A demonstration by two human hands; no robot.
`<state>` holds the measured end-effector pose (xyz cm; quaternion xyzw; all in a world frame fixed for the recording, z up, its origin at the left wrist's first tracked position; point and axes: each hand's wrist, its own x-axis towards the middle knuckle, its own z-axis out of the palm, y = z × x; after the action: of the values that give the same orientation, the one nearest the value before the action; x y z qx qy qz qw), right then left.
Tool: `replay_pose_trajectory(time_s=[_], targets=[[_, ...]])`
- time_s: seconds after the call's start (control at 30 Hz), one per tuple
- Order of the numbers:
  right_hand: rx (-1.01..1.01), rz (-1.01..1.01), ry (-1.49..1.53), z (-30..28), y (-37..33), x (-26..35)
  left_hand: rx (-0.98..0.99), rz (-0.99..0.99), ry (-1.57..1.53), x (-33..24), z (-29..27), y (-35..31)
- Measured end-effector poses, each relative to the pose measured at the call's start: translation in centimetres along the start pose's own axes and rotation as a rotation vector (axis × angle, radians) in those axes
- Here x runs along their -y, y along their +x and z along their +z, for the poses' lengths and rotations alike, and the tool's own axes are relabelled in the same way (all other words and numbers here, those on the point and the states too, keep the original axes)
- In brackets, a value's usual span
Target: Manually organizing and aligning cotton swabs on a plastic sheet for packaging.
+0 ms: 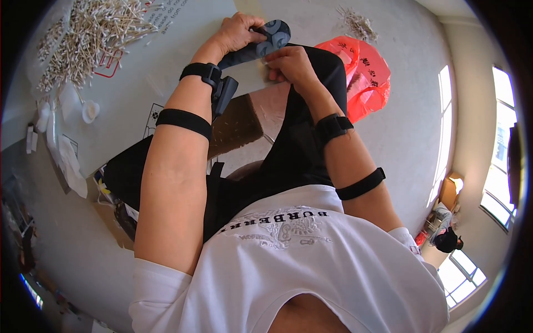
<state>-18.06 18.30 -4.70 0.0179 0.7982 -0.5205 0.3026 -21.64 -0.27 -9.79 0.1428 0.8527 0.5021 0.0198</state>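
Note:
My left hand [237, 34] is closed on a dark, flat piece with grey-blue round motifs and a rounded end [276, 33]; its exact kind I cannot make out. A darker part of it runs down toward my left wrist. My right hand [293, 67] is at its lower edge, fingers curled and pinched against it. Something thin and clear may be at those fingertips, too blurred to name. Both hands are above my lap, by the table's edge. Left of my left hand lies a large heap of white-tipped cotton swabs [91, 41] on the pale table [183, 50].
A red plastic bag [369, 80] sits beyond my right knee. More loose swabs [358, 25] lie on the floor farther off. An open cardboard box [239, 125] stands between my legs. Clear plastic wrapping [64, 139] hangs at the table's left corner. Another person [447, 236] is at far right.

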Motion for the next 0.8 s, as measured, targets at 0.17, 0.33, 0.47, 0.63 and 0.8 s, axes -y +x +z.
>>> replay_pose_trajectory(time_s=[0.17, 0.33, 0.47, 0.63, 0.8], targets=[[-0.071, -0.072, -0.096, 0.7, 1.6, -1.1, -0.004, 0.0, -0.052, -0.2, 0.3, 0.1], [-0.115, -0.05, -0.201, 0.4, 2.9, -0.4, -0.014, 0.033, -0.114, 0.0, 0.2, -0.1], [-0.014, 0.018, -0.022, -0.1, 3.3, -0.5, -0.028, 0.009, -0.062, -0.3, 0.3, -0.1], [-0.007, 0.025, 0.008, -0.1, 2.4, -0.4, -0.031, 0.03, -0.039, -0.4, 0.2, -0.2], [-0.166, -0.257, -0.291, -0.1, 1.8, -1.9, -0.059, 0.013, -0.055, -0.5, 0.3, -0.3]])
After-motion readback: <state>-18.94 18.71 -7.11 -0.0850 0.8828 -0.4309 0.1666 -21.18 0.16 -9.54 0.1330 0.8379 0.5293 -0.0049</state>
